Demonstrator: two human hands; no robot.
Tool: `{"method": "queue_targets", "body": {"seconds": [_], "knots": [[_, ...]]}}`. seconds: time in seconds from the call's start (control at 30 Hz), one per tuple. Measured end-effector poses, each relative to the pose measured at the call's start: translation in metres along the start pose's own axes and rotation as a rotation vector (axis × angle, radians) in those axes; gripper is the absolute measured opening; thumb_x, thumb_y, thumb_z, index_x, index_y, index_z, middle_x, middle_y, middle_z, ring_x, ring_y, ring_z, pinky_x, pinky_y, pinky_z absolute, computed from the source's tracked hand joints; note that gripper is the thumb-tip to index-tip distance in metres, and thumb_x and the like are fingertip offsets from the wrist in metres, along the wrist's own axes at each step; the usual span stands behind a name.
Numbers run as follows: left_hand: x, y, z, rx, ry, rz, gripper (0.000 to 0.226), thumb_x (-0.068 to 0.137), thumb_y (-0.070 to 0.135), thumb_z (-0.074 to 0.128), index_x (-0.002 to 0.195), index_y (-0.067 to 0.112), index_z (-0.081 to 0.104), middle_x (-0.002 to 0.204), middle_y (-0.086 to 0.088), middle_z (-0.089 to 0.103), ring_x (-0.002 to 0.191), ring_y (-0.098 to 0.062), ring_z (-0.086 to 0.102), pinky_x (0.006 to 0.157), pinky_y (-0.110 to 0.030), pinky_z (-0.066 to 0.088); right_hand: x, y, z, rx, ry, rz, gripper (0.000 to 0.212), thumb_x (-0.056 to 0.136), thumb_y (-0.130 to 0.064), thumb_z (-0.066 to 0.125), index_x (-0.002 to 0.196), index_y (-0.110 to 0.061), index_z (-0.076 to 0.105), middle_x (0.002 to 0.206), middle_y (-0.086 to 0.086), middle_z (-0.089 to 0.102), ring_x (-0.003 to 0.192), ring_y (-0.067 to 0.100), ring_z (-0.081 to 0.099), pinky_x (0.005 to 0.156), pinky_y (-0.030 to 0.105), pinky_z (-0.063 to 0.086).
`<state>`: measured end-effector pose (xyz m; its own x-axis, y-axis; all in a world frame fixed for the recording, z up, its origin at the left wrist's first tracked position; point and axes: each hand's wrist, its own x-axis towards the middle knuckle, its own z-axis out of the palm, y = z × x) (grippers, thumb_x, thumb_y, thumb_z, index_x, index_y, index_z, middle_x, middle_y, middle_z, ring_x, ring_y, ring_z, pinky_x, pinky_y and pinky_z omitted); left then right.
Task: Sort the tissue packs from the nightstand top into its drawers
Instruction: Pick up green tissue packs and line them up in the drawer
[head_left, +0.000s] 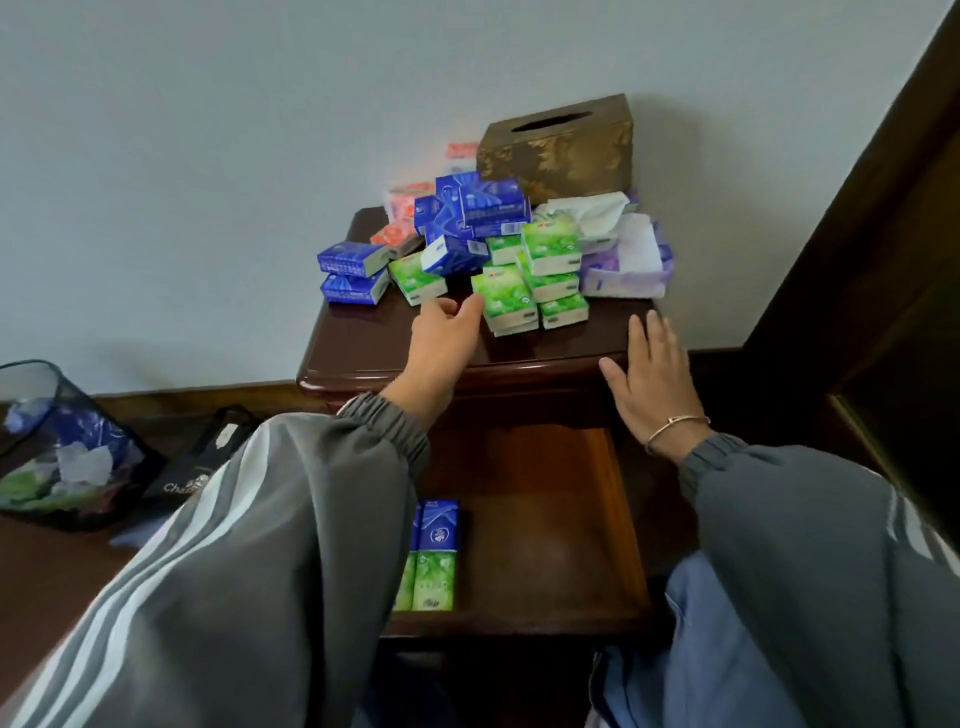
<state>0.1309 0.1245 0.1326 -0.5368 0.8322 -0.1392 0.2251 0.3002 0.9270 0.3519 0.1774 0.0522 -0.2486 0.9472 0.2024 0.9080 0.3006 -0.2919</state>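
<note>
A heap of small tissue packs covers the back of the dark wooden nightstand top (363, 348): green packs (506, 296), blue packs (470, 218) and red-and-white packs (410, 205). My left hand (441, 338) lies on the top with fingers apart, its fingertips touching the front green pack and holding nothing. My right hand (647, 374) hovers flat and open over the top's right front edge. Below, the top drawer (550, 519) stands pulled out. A blue pack (439, 525) and a green pack (431, 579) lie at its left side, partly hidden by my left sleeve.
A brown-gold tissue box (561, 150) stands at the back of the top, with loose white tissues (592, 213) and a purple pack (623, 265) to the right. A mesh waste bin (62, 447) and a black bag (208, 457) sit on the floor left. Dark wooden furniture (883, 260) rises at the right.
</note>
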Motion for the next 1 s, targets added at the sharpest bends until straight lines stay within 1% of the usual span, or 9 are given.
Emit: {"method": "queue_targets", "body": {"seconds": [0.1,0.17,0.33,0.5,0.63,0.73,0.8,0.9,1.0], "knots": [[0.017,0.014,0.015,-0.132,-0.116,-0.210,0.084,0.084,0.055,0.059,0.145,0.005,0.030,0.144,-0.010,0.042,0.127,-0.027,0.046,0.102,-0.037,0.041,0.000,0.005,-0.002,-0.025,-0.040,-0.026,0.069,0.096,-0.046,0.032,0.149,-0.007,0.011,0.157,0.015,0.007,0.145,0.028,0.003,0.118,0.043,0.010],[0.025,0.023,0.025,-0.153,-0.130,-0.249,0.087,0.083,0.051,0.065,0.147,0.006,0.028,0.145,-0.007,0.041,0.127,-0.024,0.044,0.097,-0.035,0.041,-0.001,0.005,-0.003,-0.033,-0.043,-0.039,0.069,0.096,-0.047,0.031,0.149,-0.007,0.010,0.157,0.015,0.005,0.146,0.028,0.002,0.119,0.043,0.010],[0.035,0.046,0.044,-0.020,-0.194,-0.362,0.037,0.085,0.025,0.069,0.117,0.011,0.055,0.135,-0.002,0.052,0.092,-0.015,0.052,0.079,-0.032,0.042,-0.001,0.006,0.002,-0.026,-0.038,-0.029,0.069,0.096,-0.049,0.028,0.149,-0.010,0.007,0.158,0.012,0.003,0.146,0.026,-0.001,0.118,0.043,0.008],[0.039,0.055,0.042,0.116,-0.259,-0.408,0.059,0.088,0.021,0.067,0.138,0.006,0.040,0.149,-0.007,0.038,0.130,-0.022,0.040,0.105,-0.036,0.033,-0.001,0.007,0.005,-0.040,-0.031,-0.032,0.069,0.095,-0.050,0.027,0.149,-0.011,0.008,0.158,0.013,0.004,0.146,0.027,0.001,0.117,0.044,0.008],[0.031,0.059,0.045,0.103,-0.285,-0.391,0.053,0.090,0.021,0.064,0.135,0.008,0.041,0.128,-0.007,0.046,0.092,-0.026,0.047,0.073,-0.027,0.037,-0.001,0.007,0.005,-0.045,-0.030,-0.029,0.069,0.095,-0.050,0.028,0.149,-0.012,0.008,0.158,0.012,0.005,0.146,0.026,0.002,0.117,0.043,0.007],[0.025,0.054,0.046,0.012,-0.253,-0.420,0.020,0.088,0.021,0.065,0.102,0.014,0.051,0.085,-0.001,0.047,0.060,-0.014,0.036,0.041,-0.024,0.035,-0.002,0.007,0.004,-0.033,-0.038,-0.028,0.068,0.095,-0.049,0.029,0.149,-0.012,0.009,0.158,0.012,0.005,0.146,0.026,0.002,0.117,0.043,0.007],[0.022,0.046,0.045,-0.106,-0.204,-0.403,0.016,0.084,0.018,0.069,0.092,0.013,0.056,0.083,-0.004,0.055,0.055,-0.013,0.040,0.027,-0.012,0.028,-0.002,0.008,0.003,-0.028,-0.043,-0.027,0.068,0.095,-0.049,0.030,0.149,-0.013,0.009,0.158,0.011,0.005,0.146,0.025,0.002,0.117,0.042,0.007],[0.027,0.024,0.031,-0.198,-0.076,-0.277,0.057,0.072,0.018,0.077,0.121,0.005,0.052,0.113,-0.011,0.063,0.066,-0.017,0.056,0.036,-0.014,0.039,-0.002,0.006,0.002,0.029,-0.051,-0.013,0.064,0.096,-0.047,0.028,0.149,-0.015,0.012,0.158,0.008,0.005,0.146,0.023,0.002,0.117,0.045,0.005],[0.032,0.005,0.006,-0.378,-0.061,-0.251,0.061,0.076,0.012,0.075,0.129,0.004,0.048,0.120,-0.014,0.064,0.098,-0.025,0.066,0.077,-0.033,0.057,0.002,-0.002,-0.008,0.213,-0.022,0.094,0.051,0.099,-0.043,0.025,0.144,-0.019,0.032,0.156,0.004,0.019,0.144,0.020,0.012,0.115,0.050,-0.002]]}}
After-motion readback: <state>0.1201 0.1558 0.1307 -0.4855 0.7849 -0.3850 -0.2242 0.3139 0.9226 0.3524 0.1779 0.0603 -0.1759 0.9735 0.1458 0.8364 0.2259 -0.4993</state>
